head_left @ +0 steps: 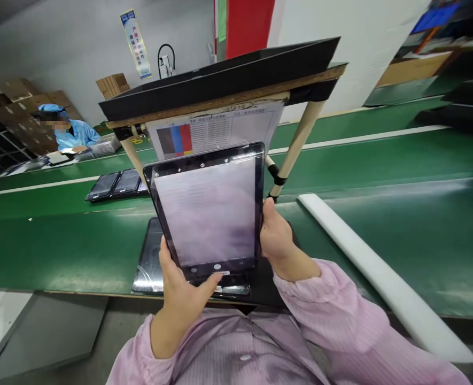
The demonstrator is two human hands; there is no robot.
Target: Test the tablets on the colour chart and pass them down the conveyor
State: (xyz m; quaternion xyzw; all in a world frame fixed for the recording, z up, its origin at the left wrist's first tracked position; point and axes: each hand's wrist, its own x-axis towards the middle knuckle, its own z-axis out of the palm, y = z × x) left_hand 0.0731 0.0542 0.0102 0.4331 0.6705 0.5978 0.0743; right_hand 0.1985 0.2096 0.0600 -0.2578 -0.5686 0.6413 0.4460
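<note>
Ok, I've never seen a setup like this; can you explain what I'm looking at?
There is no machine here: a person works bare-handed, and the single picture comes from a camera worn on their head, looking forward and down. The left hand holds the lower left of a tablet, thumb across its bottom edge; the right hand holds its right edge. The lit screen looks like a camera app. Behind it are a black-topped stand and a printed sheet. On the green bench lie dark flat devices and a white strip. Further left sits a co-worker in blue.
</note>
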